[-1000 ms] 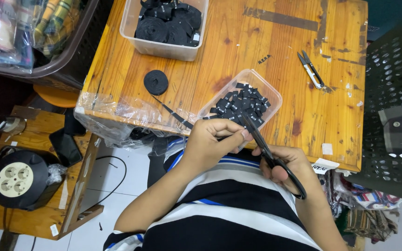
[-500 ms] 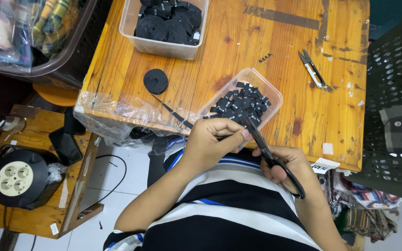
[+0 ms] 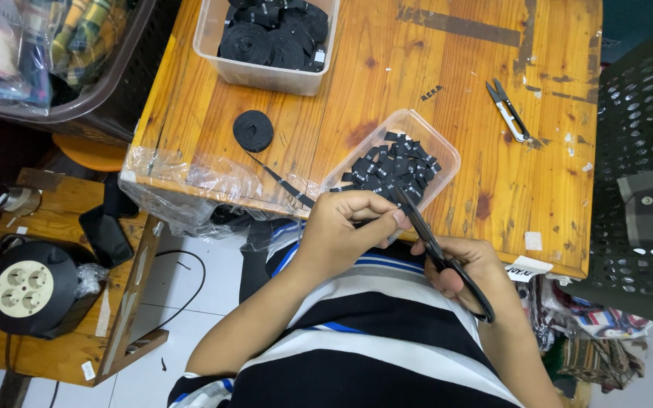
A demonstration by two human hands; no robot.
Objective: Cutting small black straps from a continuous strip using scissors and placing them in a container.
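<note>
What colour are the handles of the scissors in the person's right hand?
Black. The scissors have black handles looped round the right hand's fingers, seen best in the head view.

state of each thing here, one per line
left hand: pinching a black ribbon strip
right hand: gripping the scissors
scissors: blades at the strip
ribbon strip: unrolled, running from the roll to the left hand
ribbon roll: lying flat on the table
small tub: lidless, holding cut black pieces
big tub: lidless, full of rolls
thread snips: lying unused

Worn orange wooden table (image 3: 447, 91), pale tiled floor (image 3: 190, 302), low wooden side bench (image 3: 54, 355), dark perforated basket (image 3: 636, 166)
</note>
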